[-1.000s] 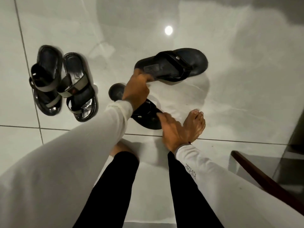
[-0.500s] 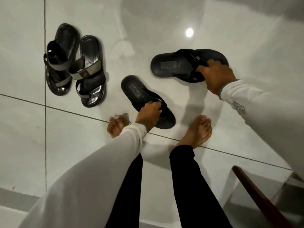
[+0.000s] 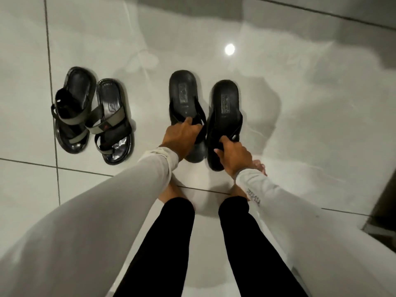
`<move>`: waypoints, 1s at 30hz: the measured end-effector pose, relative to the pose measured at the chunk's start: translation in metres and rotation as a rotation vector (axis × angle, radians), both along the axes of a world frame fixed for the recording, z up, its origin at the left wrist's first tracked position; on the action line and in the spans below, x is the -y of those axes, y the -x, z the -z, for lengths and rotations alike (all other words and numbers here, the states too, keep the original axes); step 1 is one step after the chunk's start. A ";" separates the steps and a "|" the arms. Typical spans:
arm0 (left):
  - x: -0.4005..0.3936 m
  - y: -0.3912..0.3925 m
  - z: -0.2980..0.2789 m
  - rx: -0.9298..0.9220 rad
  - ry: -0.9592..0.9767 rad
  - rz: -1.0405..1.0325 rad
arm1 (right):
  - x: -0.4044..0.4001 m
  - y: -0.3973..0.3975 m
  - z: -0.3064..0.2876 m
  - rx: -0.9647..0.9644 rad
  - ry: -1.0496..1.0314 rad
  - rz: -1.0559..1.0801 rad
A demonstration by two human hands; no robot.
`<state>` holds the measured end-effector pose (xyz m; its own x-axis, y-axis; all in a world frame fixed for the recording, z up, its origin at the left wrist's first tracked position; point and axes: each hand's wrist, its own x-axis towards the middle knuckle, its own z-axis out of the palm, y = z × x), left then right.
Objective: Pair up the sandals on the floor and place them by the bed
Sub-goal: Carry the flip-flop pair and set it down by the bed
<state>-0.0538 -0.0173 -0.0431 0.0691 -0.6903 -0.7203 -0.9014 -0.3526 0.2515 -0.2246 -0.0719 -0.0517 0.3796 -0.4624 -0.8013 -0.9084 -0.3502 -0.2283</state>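
Two black flip-flops stand side by side on the glossy white tile floor, heels pointing away from me. My left hand [image 3: 181, 138] grips the strap of the left flip-flop [image 3: 183, 97]. My right hand [image 3: 232, 156] grips the strap of the right flip-flop [image 3: 225, 112]. The toe ends of both are hidden under my hands. Further left lies a pair of black sandals with grey straps: one sandal [image 3: 72, 110] slightly overlapped by the other [image 3: 113, 123].
My bare feet [image 3: 171, 192] stand just behind the flip-flops, black trouser legs below. A dark furniture edge [image 3: 383, 213] shows at the right border. A ceiling light reflects on the tile [image 3: 229, 49]. Dark grout lines cross the floor.
Both flip-flops have been turned and brought together; they lay apart at angles before. My right hand moved left with its flip-flop. The strapped pair has not moved.
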 end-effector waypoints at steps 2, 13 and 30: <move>-0.002 -0.001 -0.009 0.028 0.006 0.063 | -0.004 -0.005 -0.003 0.003 0.014 0.044; 0.070 0.044 -0.052 0.042 0.011 0.188 | 0.074 0.036 -0.033 0.060 0.068 0.186; 0.286 0.189 -0.013 0.057 0.089 0.278 | 0.268 0.180 0.008 -0.009 0.180 0.338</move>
<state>-0.2423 -0.3035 -0.0300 -0.0931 -0.7489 -0.6561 -0.9739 -0.0685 0.2164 -0.4045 -0.3396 -0.0598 0.1747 -0.6936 -0.6988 -0.9813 -0.0641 -0.1817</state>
